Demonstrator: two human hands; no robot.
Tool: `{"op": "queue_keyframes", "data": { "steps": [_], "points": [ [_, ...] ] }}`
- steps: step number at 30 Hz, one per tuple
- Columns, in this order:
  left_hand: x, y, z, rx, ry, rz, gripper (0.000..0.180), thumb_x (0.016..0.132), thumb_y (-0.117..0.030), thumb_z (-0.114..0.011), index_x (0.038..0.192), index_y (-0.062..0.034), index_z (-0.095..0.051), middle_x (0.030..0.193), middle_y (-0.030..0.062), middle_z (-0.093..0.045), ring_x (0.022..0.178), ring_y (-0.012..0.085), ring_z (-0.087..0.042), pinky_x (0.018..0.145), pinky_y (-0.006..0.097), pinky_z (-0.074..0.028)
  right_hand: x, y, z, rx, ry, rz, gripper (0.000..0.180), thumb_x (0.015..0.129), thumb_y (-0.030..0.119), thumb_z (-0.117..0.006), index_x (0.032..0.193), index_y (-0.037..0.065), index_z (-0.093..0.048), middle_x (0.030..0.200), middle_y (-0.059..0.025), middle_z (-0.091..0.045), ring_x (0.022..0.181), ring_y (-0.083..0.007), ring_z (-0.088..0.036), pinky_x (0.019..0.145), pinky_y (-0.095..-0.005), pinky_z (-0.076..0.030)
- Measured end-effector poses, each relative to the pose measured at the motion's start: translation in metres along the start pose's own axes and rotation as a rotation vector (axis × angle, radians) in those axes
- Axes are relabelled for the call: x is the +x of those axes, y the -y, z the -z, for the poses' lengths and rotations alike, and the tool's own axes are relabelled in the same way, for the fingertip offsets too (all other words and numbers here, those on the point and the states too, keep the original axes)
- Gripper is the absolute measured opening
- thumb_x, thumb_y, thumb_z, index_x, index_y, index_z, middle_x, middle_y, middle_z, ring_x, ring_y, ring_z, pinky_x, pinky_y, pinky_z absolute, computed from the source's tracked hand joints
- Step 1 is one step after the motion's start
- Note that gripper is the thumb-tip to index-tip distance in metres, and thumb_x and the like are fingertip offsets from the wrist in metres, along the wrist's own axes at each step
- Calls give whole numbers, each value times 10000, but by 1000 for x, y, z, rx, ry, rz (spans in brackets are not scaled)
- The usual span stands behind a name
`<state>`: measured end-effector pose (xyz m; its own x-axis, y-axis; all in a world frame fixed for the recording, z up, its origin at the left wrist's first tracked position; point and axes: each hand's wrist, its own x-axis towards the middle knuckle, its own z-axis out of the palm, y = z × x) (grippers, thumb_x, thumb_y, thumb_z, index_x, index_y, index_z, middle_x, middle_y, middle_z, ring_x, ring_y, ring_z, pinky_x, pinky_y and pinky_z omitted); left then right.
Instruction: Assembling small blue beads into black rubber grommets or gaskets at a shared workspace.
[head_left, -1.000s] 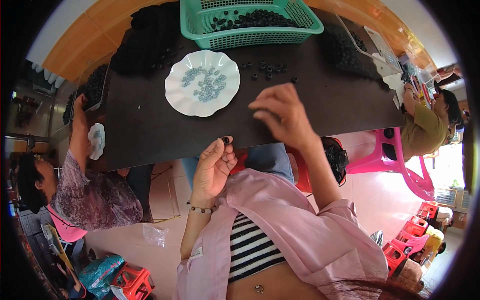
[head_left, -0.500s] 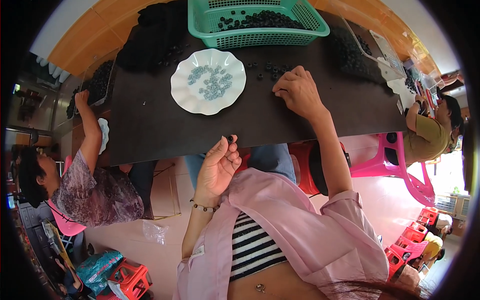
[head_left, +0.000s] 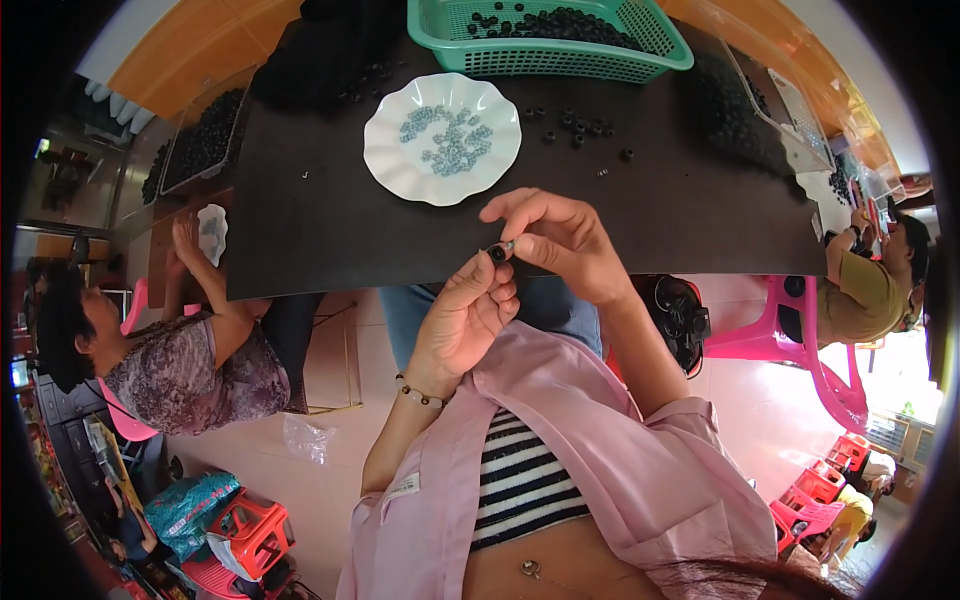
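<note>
Over the table's near edge, my left hand [head_left: 466,312] pinches a small black ring-shaped part [head_left: 497,255] between thumb and fingertip, its round hole showing. My right hand [head_left: 562,240] meets it from the right, thumb and forefinger closed on a tiny pale greenish piece [head_left: 511,245] at the black part's edge. Whether the two pieces touch I cannot tell. Beyond my hands, a white scalloped plate [head_left: 383,168] carries many small clear bluish pieces [head_left: 462,150]. Several loose black parts [head_left: 580,124] lie to the right of the plate.
A green plastic basket [head_left: 555,64] of black parts stands at the far side of the dark table [head_left: 330,230]. Clear bins of black parts flank it, a left bin [head_left: 205,140] and a right bin [head_left: 795,130]. A person [head_left: 190,370] works at left, another [head_left: 865,290] at right.
My right hand has come from the loose black parts back to my left hand, now holding a tiny piece. My left hand has risen slightly, still holding the black part.
</note>
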<state>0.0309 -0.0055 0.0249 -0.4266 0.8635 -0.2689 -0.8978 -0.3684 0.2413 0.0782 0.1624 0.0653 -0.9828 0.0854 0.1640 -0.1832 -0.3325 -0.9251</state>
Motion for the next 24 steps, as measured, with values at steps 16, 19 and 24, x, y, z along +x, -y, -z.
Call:
{"op": "queue_keyframes", "data": {
  "steps": [16,19,24],
  "points": [
    [1,0,2,48,23,-22,138,944,-231,-597,974,-97,-614,861,-30,-598,760,66,-562,700,222,-477,-1,-11,-1,4,8,-56,65,877,52,-646,931,17,-659,1163,-143,-574,852,-118,-598,768,-261,-514],
    [2,1,3,44,11,-21,148,947,-241,-593,967,-97,-616,852,-33,-597,756,64,-557,697,222,-473,-2,-12,0,3,10,-72,98,876,46,-643,967,12,-659,1170,-144,-578,860,-119,-595,777,-262,-511],
    [3,1,6,38,22,-22,159,949,-253,-589,980,-99,-616,854,-39,-593,751,60,-546,696,220,-464,-1,-8,1,-25,17,-83,180,876,51,-642,1049,1,-649,1188,-135,-580,883,-128,-594,790,-267,-506]
  ]
}}
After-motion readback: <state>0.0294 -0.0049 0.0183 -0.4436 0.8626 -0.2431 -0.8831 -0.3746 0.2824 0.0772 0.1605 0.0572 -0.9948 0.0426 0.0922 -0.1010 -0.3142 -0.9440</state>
